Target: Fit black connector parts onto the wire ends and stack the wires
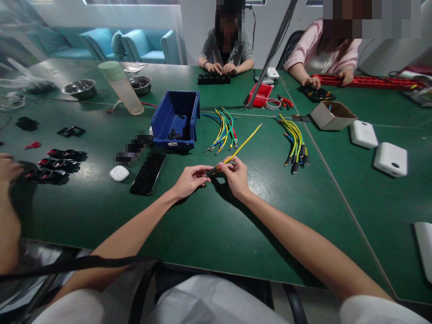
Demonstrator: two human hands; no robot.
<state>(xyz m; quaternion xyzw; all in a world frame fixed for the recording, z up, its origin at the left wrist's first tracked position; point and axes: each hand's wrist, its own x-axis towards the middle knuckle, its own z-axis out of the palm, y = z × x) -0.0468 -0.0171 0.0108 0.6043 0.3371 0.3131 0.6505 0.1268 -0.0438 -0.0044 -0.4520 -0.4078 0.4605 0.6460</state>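
Note:
Between my hands is a yellow wire [249, 137] with a black sleeve [212, 171] at its near end. My left hand [189, 181] is closed, its fingertips pinching the sleeve end. The wire is pinched in my closed right hand [237, 177], just beside the sleeve, and its free end points up and to the right. Beyond my hands lies a loose bundle of yellow, green and blue wires [223, 128] with metal lugs. A second wire bundle [294, 139], with black sleeves on its ends, lies to the right. A blue bin [173, 144] holds small black pieces.
Left of my hands lie a black phone [148, 174] and a white case [119, 173]. Farther off stand a bottle [123, 92], a metal bowl [79, 90] and a cardboard box [332, 118]. Two people work across the table; another person's arm [8, 216] is at left.

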